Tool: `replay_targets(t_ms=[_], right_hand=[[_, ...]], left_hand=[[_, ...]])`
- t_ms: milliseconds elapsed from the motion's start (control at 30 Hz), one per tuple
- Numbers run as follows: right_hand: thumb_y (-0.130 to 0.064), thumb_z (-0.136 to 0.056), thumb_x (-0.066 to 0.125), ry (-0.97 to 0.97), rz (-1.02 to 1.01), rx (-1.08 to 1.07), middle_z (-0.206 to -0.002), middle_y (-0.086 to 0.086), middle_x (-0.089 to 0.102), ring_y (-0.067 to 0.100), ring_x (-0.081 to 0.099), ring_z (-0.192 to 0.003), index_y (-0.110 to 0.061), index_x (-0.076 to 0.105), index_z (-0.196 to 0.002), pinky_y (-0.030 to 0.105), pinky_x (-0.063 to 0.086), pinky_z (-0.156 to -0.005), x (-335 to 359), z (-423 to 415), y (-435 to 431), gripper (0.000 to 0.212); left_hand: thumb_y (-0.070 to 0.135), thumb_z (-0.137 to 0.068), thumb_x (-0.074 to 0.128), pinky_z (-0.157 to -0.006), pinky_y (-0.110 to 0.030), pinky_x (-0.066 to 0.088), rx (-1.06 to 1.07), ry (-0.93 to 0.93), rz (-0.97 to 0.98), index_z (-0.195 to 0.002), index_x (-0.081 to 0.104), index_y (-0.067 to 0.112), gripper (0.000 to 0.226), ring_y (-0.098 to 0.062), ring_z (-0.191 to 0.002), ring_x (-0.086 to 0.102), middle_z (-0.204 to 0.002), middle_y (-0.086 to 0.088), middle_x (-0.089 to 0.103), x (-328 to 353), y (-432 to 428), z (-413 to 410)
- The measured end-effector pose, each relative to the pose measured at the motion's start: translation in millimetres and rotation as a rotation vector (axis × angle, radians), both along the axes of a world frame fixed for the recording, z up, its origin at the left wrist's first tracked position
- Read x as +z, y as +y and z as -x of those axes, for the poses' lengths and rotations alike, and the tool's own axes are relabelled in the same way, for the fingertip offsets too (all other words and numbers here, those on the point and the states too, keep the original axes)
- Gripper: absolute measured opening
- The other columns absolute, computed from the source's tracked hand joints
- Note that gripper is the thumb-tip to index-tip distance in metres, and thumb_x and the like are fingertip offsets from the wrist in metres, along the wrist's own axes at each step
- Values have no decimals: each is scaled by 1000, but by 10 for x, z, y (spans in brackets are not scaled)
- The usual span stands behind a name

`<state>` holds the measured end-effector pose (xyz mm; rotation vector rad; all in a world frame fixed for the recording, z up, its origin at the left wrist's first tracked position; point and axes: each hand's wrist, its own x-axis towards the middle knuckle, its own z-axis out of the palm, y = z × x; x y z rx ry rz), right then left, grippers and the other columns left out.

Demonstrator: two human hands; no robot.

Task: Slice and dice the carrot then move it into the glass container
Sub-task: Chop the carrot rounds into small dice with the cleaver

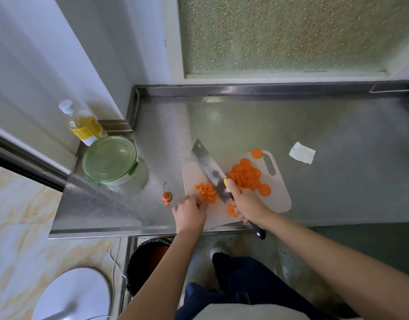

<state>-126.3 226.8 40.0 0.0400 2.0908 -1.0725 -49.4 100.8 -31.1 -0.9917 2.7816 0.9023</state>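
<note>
Early going, I judge: the lidded glass container (pixel 111 160) looks to hold no carrot yet, the left hand (pixel 190 211) curls onto the small diced pile (pixel 207 191), the right hand (pixel 247 204) grips the knife (pixel 209 168), and most slices (pixel 247 175) wait uncut on the board (pixel 280 199), on a steel table (pixel 337 181) under a frosted window (pixel 291 33).

My right hand (pixel 245 204) wraps wide steel cleaver (pixel 209 169): middle of handle hidden in my grip, only black butt shows below wrist. Same hand covers part of round orange carrot slices (pixel 231 210) and near edge of pale plastic cutting board (pixel 282 195).

My left hand (pixel 189 212): fingertips tucked under knuckles, out of sight; can't tell what they pinch beside small orange carrot dice (pixel 207 191).

Label on yellow-liquid plastic bottle (pixel 83 125) too blurred to read.

Below, black round bin (pixel 148 257) half hidden by steel counter (pixel 326 181) and my forearm.

Bottom left: white round object (pixel 71 294) blurred, cut by frame edge.
</note>
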Motion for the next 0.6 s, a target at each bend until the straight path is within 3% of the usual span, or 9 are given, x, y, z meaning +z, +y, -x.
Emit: replay_targets(t_ms=[100, 167, 200, 267, 367, 467, 533, 600], right_hand=[[-64, -94, 30, -65, 39, -27, -44, -5, 27, 10, 24, -33, -18, 31, -57, 15, 20, -36, 31, 20, 23, 58], [-65, -93, 28, -133, 85, -83, -43, -7, 23, 9, 21, -32, -19, 29, -58, 15, 17, -36, 57, 29, 19, 58], [-66, -93, 27, -167, 111, -118, -42, -8, 22, 8, 20, -32, -19, 29, -57, 16, 16, -35, 82, 33, 11, 59], [-66, -93, 25, -227, 160, -168, -41, -9, 21, 6, 19, -30, -19, 29, -56, 16, 14, -33, 122, 41, 6, 60], [-66, -93, 24, -281, 208, -183, -40, -9, 20, 5, 19, -30, -19, 28, -56, 16, 13, -32, 135, 39, -9, 60], [-66, -94, 23, -334, 246, -212, -40, -10, 19, 4, 17, -30, -19, 27, -58, 15, 12, -31, 160, 35, -4, 59], [-66, -93, 23, -330, 241, -217, -41, -10, 20, 5, 17, -31, -19, 27, -57, 16, 12, -32, 167, 33, 2, 59], [-67, -93, 24, -279, 196, -187, -41, -9, 21, 6, 19, -31, -19, 28, -57, 17, 14, -33, 155, 39, 18, 60]], left_hand=[[2, -89, 48, -83, -35, 39, 23, 209, -66, -102, 67, 8, 24, -34, -93, 57, -103, -10, 59, 10, 30, 9], [10, -93, 44, -92, -38, 45, -78, 385, -48, -115, 63, 4, 29, -35, -107, 57, -119, -10, 59, 56, 62, -21], [19, -97, 39, -103, -34, 38, -184, 422, -22, -127, 56, 4, 38, -30, -123, 49, -134, -7, 52, 91, 94, -46], [41, -100, 20, -117, -24, 8, -425, 395, 2, -146, 25, 10, 56, -16, -144, 12, -153, -1, 17, 165, 173, -89], [61, -88, -9, -115, -22, -12, -531, 248, 6, -146, -7, 18, 73, -11, -143, -15, -154, 3, -11, 110, 234, -150], [69, -74, -26, -113, -25, -18, -437, 102, 49, -139, -21, 15, 84, -13, -140, -23, -155, -3, -13, 2, 194, -173], [63, -83, -17, -114, -27, -16, -381, 90, 84, -140, -19, 12, 77, -14, -140, -20, -157, -6, -5, -19, 140, -174], [39, -100, 12, -117, -31, -10, -323, 121, 92, -148, 1, 5, 60, -18, -145, -4, -157, -6, 12, -19, 53, -135]])
